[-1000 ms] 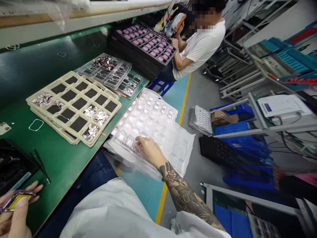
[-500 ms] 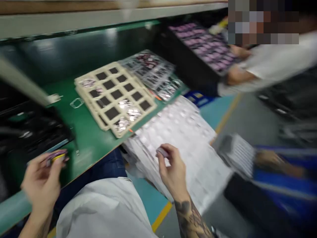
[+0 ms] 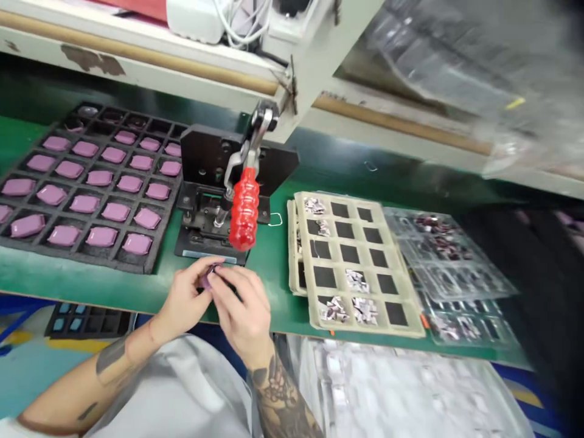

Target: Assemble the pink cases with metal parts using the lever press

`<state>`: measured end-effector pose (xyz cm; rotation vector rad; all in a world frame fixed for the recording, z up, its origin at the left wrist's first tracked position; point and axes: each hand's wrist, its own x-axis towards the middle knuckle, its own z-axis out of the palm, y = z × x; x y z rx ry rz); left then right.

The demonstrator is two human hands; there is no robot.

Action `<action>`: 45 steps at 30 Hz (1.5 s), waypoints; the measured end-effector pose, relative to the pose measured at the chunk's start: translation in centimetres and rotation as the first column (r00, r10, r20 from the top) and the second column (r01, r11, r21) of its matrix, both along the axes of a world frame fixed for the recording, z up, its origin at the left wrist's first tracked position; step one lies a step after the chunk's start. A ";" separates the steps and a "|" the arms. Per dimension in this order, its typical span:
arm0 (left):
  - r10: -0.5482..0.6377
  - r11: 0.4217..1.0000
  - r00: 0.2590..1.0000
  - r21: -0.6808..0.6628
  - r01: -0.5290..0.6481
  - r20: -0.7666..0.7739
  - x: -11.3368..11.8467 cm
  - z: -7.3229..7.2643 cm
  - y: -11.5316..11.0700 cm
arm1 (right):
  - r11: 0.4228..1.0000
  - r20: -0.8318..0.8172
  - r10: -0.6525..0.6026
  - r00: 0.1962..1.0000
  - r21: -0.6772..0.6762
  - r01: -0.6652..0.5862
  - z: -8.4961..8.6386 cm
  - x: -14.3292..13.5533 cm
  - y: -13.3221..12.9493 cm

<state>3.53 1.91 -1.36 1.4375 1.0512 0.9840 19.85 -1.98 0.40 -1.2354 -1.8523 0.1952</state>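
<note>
Close together in front of the clamp fixture, both hands meet at a small purple casing. My left hand is closed around it with thumb and fingers, and a dark inner side shows. My right hand has its fingertips pinched against the same casing; any smaller piece between them is hidden. Just beyond the hands stands a black toggle-clamp fixture with a red handle pointing down. To the left lies a black foam tray with rows of purple casings.
On the green bench, cream compartment trays hold small shiny pieces. Clear plastic trays lie farther right. A shelf edge overhangs the back. Bubbled white packaging lies below the front edge, and a dark tray sits lower left.
My view has swung left, bringing the fixture and casing tray into sight. My hands, apart before with a piece in each, have come together at the purple casing.
</note>
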 end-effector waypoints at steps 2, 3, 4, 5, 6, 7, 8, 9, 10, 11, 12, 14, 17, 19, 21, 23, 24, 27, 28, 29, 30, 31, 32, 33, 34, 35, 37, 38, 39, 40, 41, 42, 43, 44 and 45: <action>0.026 0.999 1.000 0.022 -0.026 0.015 -0.2 -0.2 0.3 | 0.997 0.015 0.069 0.997 -0.028 -0.069 0.1 -0.1 0.1; 0.024 0.999 0.999 0.020 -0.025 0.027 -0.3 -0.4 0.4 | 0.995 0.011 0.089 0.996 -0.055 -0.088 0.1 0.0 0.0; 0.012 1.000 0.999 0.015 -0.013 0.035 -0.4 -0.4 0.6 | 0.991 0.007 0.101 0.995 -0.085 -0.100 0.0 0.2 -0.2; -0.010 1.000 0.999 0.009 0.010 0.037 -0.4 -0.5 0.7 | 0.988 0.004 0.109 0.994 -0.112 -0.108 0.0 0.4 -0.4; -0.041 0.999 0.998 0.005 0.040 0.037 -0.5 -0.4 0.8 | 0.984 0.005 0.121 0.993 -0.130 -0.119 0.0 0.6 -0.5; -0.079 0.997 0.996 0.002 0.079 0.033 -0.7 -0.3 0.9 | 0.981 0.007 0.136 0.991 -0.143 -0.134 0.0 0.9 -0.7; -0.122 0.992 0.992 -0.003 0.123 0.026 -0.8 -0.1 1.1 | 0.977 0.009 0.152 0.988 -0.151 -0.149 0.0 1.2 -0.8; -0.168 0.986 0.986 -0.008 0.168 0.016 -1.0 0.1 1.3 | 0.974 0.008 0.169 0.986 -0.155 -0.166 0.1 1.4 -0.8; -0.219 0.975 0.976 -0.019 0.219 0.006 -1.2 0.5 1.5 | 0.969 0.001 0.188 0.982 -0.161 -0.186 0.3 1.6 -0.8; -0.277 0.960 0.961 -0.037 0.277 -0.003 -1.4 0.8 1.8 | 0.963 -0.017 0.213 0.977 -0.166 -0.212 0.5 1.7 -0.7; -0.338 0.940 0.941 -0.062 0.337 -0.010 -1.6 1.2 2.1 | 0.954 -0.042 0.240 0.970 -0.174 -0.244 0.7 1.8 -0.6; -0.439 0.893 0.898 -0.115 0.436 -0.005 -1.9 1.9 2.8 | 0.931 -0.098 0.295 0.950 -0.192 -0.309 1.4 2.0 -0.1; -0.478 0.866 0.878 -0.154 0.477 0.031 -2.1 2.3 3.3 | 0.901 -0.113 0.344 0.932 -0.241 -0.362 2.4 2.1 0.8; -0.454 0.879 0.890 -0.144 0.455 0.044 -1.8 2.1 3.2 | 0.887 -0.101 0.360 0.927 -0.272 -0.374 2.8 2.2 1.3; -0.384 0.911 0.921 -0.139 0.389 0.063 -1.4 1.6 2.8 | 0.882 -0.138 0.361 0.922 -0.271 -0.385 2.8 2.4 1.4; -0.264 0.941 0.952 -0.176 0.290 0.156 -1.1 1.0 2.3 | 0.909 -0.225 0.296 0.928 -0.232 -0.346 2.4 2.5 1.2; -0.209 0.942 0.952 -0.214 0.257 0.221 -1.0 0.7 2.1 | 0.937 -0.266 0.227 0.937 -0.203 -0.285 2.0 2.6 1.0; -0.138 0.914 0.912 -0.305 0.268 0.387 -1.0 0.1 1.8 | 0.992 -0.281 -0.026 0.959 -0.127 -0.010 0.5 2.4 0.3; -0.143 0.903 0.899 -0.317 0.289 0.414 -1.1 0.0 1.7 | 0.992 -0.247 -0.081 0.966 -0.110 0.055 0.0 2.2 0.1; -0.148 0.895 0.890 -0.323 0.306 0.432 -1.2 -0.1 1.7 | 0.991 -0.202 -0.110 0.973 -0.099 0.092 -0.5 2.0 0.0; -0.151 0.890 0.885 -0.329 0.316 0.441 -1.3 -0.1 1.7 | 0.990 -0.156 -0.119 0.980 -0.090 0.106 -0.8 1.8 0.0; -0.149 0.886 0.883 -0.336 0.318 0.445 -1.4 -0.2 1.7 | 0.991 -0.116 -0.117 0.986 -0.081 0.108 -1.1 1.5 0.0; -0.137 0.886 0.886 -0.346 0.310 0.443 -1.3 -0.3 1.8 | 0.992 -0.085 -0.108 0.990 -0.071 0.103 -1.3 1.2 0.1; -0.117 0.889 0.892 -0.355 0.291 0.437 -1.3 -0.4 1.7 | 0.994 -0.064 -0.096 0.993 -0.062 0.092 -1.3 1.0 0.2; -0.094 0.894 0.898 -0.361 0.267 0.430 -1.2 -0.6 1.7 | 0.995 -0.056 -0.081 0.995 -0.060 0.078 -1.4 0.8 0.3; -0.073 0.899 0.903 -0.365 0.244 0.424 -1.1 -0.7 1.7 | 0.995 -0.066 -0.075 0.995 -0.069 0.070 -1.4 0.6 0.3; -0.046 0.908 0.906 -0.359 0.213 0.420 -1.0 -1.0 1.5 | 0.988 -0.139 -0.109 0.984 -0.120 0.093 -1.3 0.4 0.4; -0.042 0.912 0.905 -0.353 0.208 0.424 -1.0 -1.0 1.5 | 0.981 -0.191 -0.145 0.971 -0.156 0.116 -1.2 0.4 0.4; -0.042 0.914 0.901 -0.347 0.209 0.431 -1.1 -1.0 1.4 | 0.972 -0.243 -0.179 0.953 -0.194 0.133 -1.2 0.3 0.4; -0.049 0.915 0.897 -0.341 0.216 0.439 -1.2 -1.0 1.3 | 0.963 -0.289 -0.202 0.936 -0.231 0.137 -1.1 0.3 0.4; -0.058 0.915 0.896 -0.335 0.224 0.440 -1.3 -0.9 1.3 | 0.957 -0.328 -0.213 0.920 -0.259 0.129 -1.1 0.3 0.5; -0.071 0.915 0.898 -0.330 0.232 0.435 -1.4 -0.7 1.2 | 0.953 -0.358 -0.214 0.909 -0.279 0.114 -1.0 0.3 0.5; -0.085 0.915 0.903 -0.325 0.238 0.421 -1.5 -0.5 1.2 | 0.950 -0.380 -0.213 0.900 -0.295 0.101 -0.9 0.2 0.6; -0.096 0.919 0.911 -0.316 0.236 0.401 -1.7 -0.3 1.2 | 0.947 -0.397 -0.216 0.892 -0.307 0.093 -0.8 0.1 0.8; -0.108 0.925 0.922 -0.303 0.231 0.372 -1.8 0.0 1.1 | 0.944 -0.409 -0.223 0.885 -0.315 0.093 -0.7 0.0 0.9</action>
